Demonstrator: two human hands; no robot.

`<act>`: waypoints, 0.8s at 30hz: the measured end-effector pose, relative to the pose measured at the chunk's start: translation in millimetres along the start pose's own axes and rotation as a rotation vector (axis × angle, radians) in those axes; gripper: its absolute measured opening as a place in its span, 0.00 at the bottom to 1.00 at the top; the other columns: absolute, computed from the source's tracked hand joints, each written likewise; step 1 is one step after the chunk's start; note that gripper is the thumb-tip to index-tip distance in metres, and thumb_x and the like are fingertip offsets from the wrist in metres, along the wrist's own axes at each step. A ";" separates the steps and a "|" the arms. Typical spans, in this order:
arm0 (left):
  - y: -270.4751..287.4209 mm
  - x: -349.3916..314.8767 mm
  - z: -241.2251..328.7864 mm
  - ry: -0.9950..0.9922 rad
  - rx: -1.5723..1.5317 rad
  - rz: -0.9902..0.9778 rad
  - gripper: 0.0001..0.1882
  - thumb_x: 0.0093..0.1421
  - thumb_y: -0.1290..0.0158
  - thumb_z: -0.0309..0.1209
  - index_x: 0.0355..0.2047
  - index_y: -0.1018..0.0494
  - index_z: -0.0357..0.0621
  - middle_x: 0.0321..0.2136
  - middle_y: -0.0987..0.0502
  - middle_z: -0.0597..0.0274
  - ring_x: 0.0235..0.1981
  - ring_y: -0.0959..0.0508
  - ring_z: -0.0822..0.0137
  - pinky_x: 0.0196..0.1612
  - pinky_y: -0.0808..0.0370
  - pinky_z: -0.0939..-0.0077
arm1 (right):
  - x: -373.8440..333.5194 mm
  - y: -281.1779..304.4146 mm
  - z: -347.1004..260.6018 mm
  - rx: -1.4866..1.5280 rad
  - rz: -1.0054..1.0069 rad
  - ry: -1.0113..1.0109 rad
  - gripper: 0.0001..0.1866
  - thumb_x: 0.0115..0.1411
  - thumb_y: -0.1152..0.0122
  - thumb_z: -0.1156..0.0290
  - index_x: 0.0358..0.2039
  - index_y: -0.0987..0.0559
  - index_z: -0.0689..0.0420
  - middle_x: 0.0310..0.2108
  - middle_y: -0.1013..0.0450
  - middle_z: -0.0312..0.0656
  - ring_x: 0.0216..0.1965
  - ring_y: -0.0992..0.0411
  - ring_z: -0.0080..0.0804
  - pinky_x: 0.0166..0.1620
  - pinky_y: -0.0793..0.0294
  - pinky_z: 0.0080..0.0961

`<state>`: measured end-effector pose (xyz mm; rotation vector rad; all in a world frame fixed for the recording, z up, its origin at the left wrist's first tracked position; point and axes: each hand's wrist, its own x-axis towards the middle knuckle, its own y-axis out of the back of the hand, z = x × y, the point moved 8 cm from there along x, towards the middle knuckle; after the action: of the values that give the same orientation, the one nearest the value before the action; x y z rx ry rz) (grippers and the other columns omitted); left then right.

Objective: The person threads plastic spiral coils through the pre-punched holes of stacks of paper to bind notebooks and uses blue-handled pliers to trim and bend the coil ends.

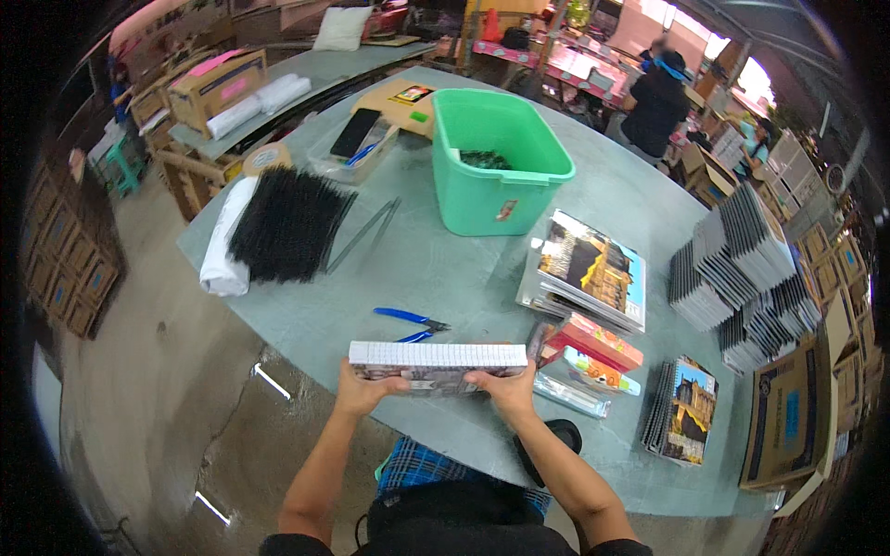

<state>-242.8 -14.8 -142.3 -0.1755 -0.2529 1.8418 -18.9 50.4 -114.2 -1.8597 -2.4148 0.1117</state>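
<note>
At the table's near edge, a thick block of punched sheets [436,355] stands with its white, evenly notched edge upward and a printed face toward me. My left hand [362,391] grips its left end, thumb across the front. The right end is held the same way by my right hand [508,387]. Most fingers of both hands are hidden behind the block. Just beyond it lie blue-handled cutting pliers [400,314], jaws pointing right. Close to my right hand are a red box [603,343] and a colourful pencil case [593,371].
Black binding coils [287,222] lie on a white roll [225,250] at left. A green bin [501,204] stands mid-table. Stacked printed books [598,269], spiral notebooks [684,408] and tall notebook piles [742,269] occupy the right, beside an open carton [788,417]. Other people work farther back.
</note>
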 end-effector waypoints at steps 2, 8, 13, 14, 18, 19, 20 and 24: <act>-2.6 3.2 -0.1 -0.043 -0.020 -0.021 0.24 0.35 0.28 0.26 0.33 0.27 0.37 0.28 0.22 0.63 0.30 0.23 0.71 0.35 0.24 0.76 | -4.0 5.7 0.7 -0.027 -0.020 0.044 0.22 0.38 0.25 0.78 0.36 0.22 0.62 0.30 0.23 0.39 0.30 0.26 0.22 0.34 0.26 0.19; 6.4 7.7 -33.3 0.023 0.067 -0.014 0.34 0.34 0.28 0.27 0.43 0.31 0.38 0.36 0.24 0.61 0.37 0.23 0.68 0.43 0.26 0.72 | 0.7 5.8 13.4 -0.047 0.017 -0.002 0.17 0.41 0.26 0.74 0.32 0.22 0.62 0.31 0.22 0.38 0.31 0.26 0.20 0.36 0.27 0.19; -41.6 24.1 23.9 -0.200 0.060 0.001 0.38 0.33 0.28 0.27 0.46 0.33 0.34 0.39 0.25 0.57 0.40 0.25 0.63 0.46 0.27 0.69 | -4.8 34.9 -61.8 0.038 0.115 0.187 0.17 0.40 0.25 0.75 0.32 0.22 0.61 0.30 0.23 0.36 0.30 0.27 0.19 0.35 0.26 0.20; -73.0 34.0 43.5 -0.227 0.083 -0.131 0.34 0.34 0.29 0.26 0.43 0.32 0.34 0.38 0.25 0.56 0.38 0.24 0.62 0.43 0.25 0.67 | -6.1 54.2 -78.6 0.036 0.148 0.236 0.17 0.40 0.25 0.76 0.32 0.22 0.62 0.29 0.23 0.36 0.30 0.27 0.19 0.35 0.26 0.20; -176.6 61.1 82.7 -0.184 0.063 -0.274 0.36 0.34 0.30 0.21 0.44 0.36 0.28 0.39 0.25 0.48 0.38 0.22 0.60 0.41 0.21 0.68 | -20.4 131.9 -129.3 0.097 0.365 0.287 0.17 0.38 0.27 0.81 0.31 0.23 0.63 0.28 0.24 0.38 0.30 0.27 0.23 0.35 0.25 0.22; -212.2 59.1 105.1 -0.295 0.193 -0.393 0.31 0.34 0.28 0.25 0.39 0.30 0.30 0.35 0.22 0.54 0.37 0.22 0.67 0.39 0.22 0.73 | -26.6 157.1 -133.0 0.093 0.438 0.230 0.18 0.37 0.27 0.82 0.31 0.23 0.63 0.29 0.24 0.38 0.30 0.27 0.25 0.36 0.25 0.23; -239.6 61.6 105.4 -0.245 0.108 -0.487 0.26 0.34 0.28 0.29 0.35 0.25 0.34 0.32 0.21 0.61 0.34 0.23 0.74 0.38 0.24 0.77 | -33.1 181.7 -137.1 0.106 0.473 0.383 0.25 0.37 0.26 0.81 0.38 0.26 0.61 0.32 0.25 0.39 0.34 0.27 0.28 0.39 0.26 0.24; -313.7 56.2 106.1 -0.348 0.173 -0.660 0.28 0.35 0.28 0.33 0.37 0.25 0.36 0.32 0.20 0.61 0.33 0.23 0.75 0.39 0.26 0.78 | -56.9 242.9 -131.0 0.277 0.568 0.654 0.38 0.37 0.25 0.77 0.50 0.33 0.56 0.43 0.29 0.37 0.43 0.31 0.33 0.49 0.30 0.30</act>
<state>5.6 114.7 43.0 0.3219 -0.3426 1.2165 244.1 57.6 -13.3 -1.9816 -1.3493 -0.1063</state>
